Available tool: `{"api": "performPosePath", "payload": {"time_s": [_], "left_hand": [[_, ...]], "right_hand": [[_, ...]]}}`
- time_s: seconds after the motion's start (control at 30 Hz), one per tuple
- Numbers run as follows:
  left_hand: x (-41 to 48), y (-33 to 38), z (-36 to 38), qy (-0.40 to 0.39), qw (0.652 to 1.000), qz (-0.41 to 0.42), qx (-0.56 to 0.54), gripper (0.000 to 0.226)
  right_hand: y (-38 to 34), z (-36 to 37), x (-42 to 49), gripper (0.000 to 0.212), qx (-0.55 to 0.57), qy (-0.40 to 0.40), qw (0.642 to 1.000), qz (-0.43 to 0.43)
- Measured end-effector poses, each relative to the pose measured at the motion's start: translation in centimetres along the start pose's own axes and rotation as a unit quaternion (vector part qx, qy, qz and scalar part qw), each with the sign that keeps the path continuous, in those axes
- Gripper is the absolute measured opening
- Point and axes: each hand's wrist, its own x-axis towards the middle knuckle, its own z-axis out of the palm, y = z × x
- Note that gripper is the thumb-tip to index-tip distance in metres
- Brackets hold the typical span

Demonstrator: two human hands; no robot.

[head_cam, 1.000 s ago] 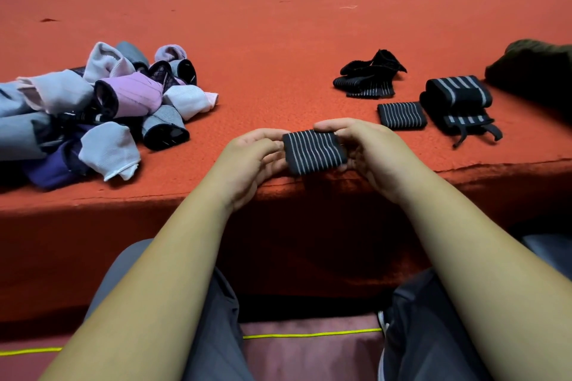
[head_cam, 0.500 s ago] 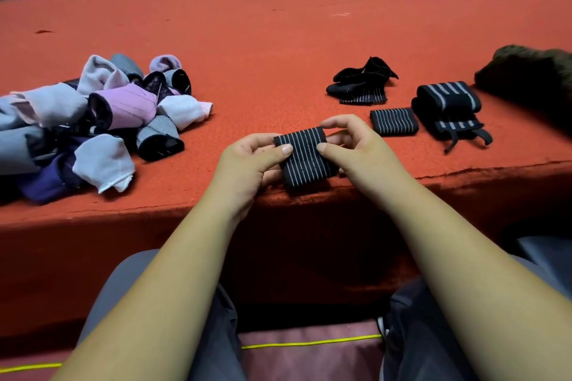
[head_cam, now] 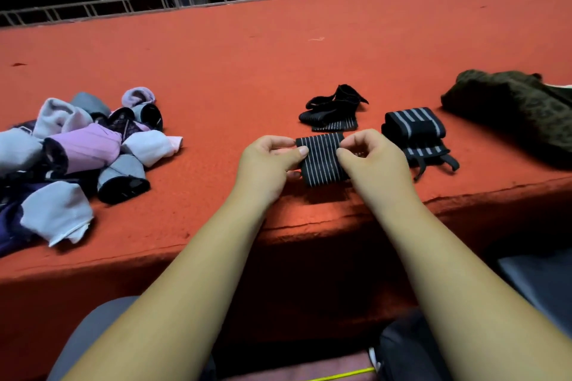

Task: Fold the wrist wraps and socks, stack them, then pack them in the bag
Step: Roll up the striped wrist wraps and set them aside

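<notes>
While left hand point(head_cam: 266, 170), right hand point(head_cam: 371, 161) pinch striped wrap point(head_cam: 322, 161), moved farther forward.

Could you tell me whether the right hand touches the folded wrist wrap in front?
Touching. The head view shows the right hand pinching the folded wrist wrap at its right edge, the left hand opposite.

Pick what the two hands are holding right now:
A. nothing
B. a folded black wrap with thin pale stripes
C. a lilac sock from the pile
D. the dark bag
B: the left hand and the right hand pinch the folded striped wrap from either side, while the sock pile lies apart at the left and the dark bag at the right.
</notes>
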Motion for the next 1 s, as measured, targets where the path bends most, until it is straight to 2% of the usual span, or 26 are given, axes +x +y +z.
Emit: {"api": "performPosePath", "payload": {"time_s": [0.13,0.33,0.47,0.53,0.77,1.0], "left_hand": [[2.9,-0.1,4.3,-0.013,1.0,0.004,-0.005,0.018],[6.1,-2.3,8.6,-0.038,0.998,0.023,0.054,0.027],[6.2,-4.3,9.2,-0.046,0.978,0.068,0.19,0.032],[6.0,-4.4,9.5,-0.039,0.968,0.092,0.229,0.035],[5.8,-4.2,9.5,-0.037,0.974,0.083,0.208,0.036],[6.2,-3.8,9.0,-0.033,0.974,0.085,0.209,0.03]], "right_hand": [[1.0,-1.7,1.9,0.023,-0.014,0.019,0.999,0.032],[2.7,-2.8,3.9,0.048,-0.091,-0.012,0.995,0.035],[4.8,-2.2,4.9,0.041,-0.21,-0.051,0.975,0.045],[5.5,-1.9,5.1,0.044,-0.246,-0.054,0.967,0.026],[6.3,-1.7,4.9,0.04,-0.262,-0.033,0.964,-0.02],[5.2,-2.7,3.9,0.036,-0.18,0.007,0.982,-0.053]]}}
